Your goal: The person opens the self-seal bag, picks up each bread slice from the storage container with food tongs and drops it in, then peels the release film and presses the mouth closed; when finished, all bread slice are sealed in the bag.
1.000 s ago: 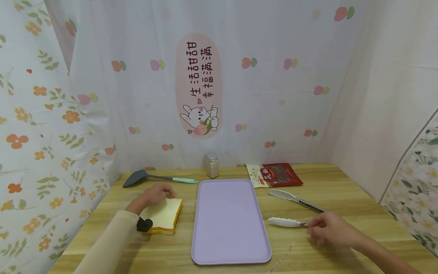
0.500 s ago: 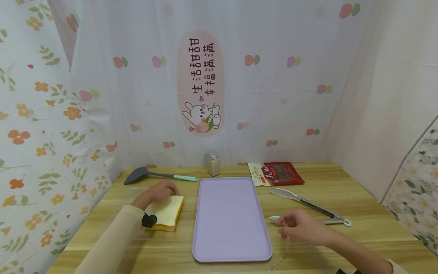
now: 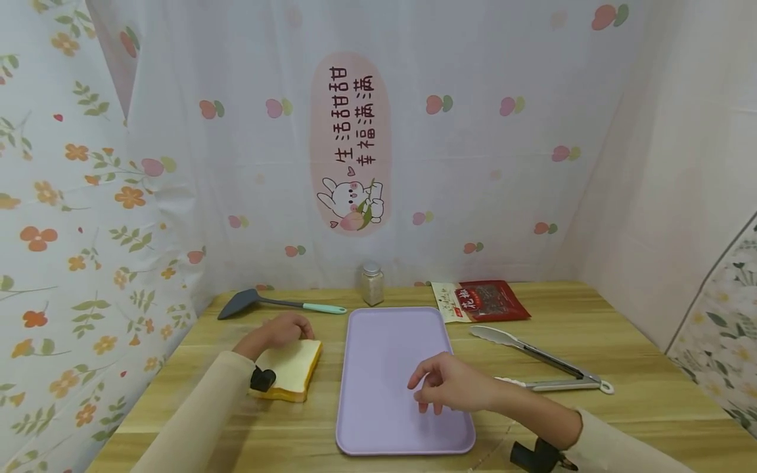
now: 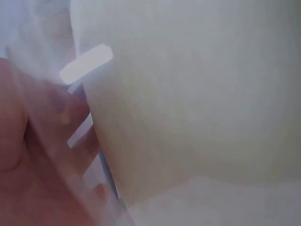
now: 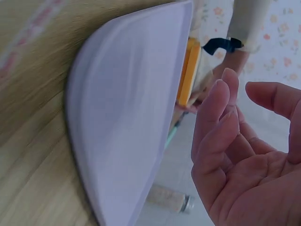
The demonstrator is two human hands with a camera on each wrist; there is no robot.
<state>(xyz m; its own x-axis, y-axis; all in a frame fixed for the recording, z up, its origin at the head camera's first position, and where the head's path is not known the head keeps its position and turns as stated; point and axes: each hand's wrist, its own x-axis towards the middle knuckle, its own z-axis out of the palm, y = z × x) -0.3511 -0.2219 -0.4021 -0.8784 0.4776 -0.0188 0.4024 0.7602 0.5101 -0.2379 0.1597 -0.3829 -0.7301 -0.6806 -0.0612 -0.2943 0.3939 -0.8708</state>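
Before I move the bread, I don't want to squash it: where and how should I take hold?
Probably pinch the bread lightly by its orange crust edge, coming with the right grip from the tray side. The bread lies flat, that edge faces the tray uncovered, and the left grip is at the far edge.
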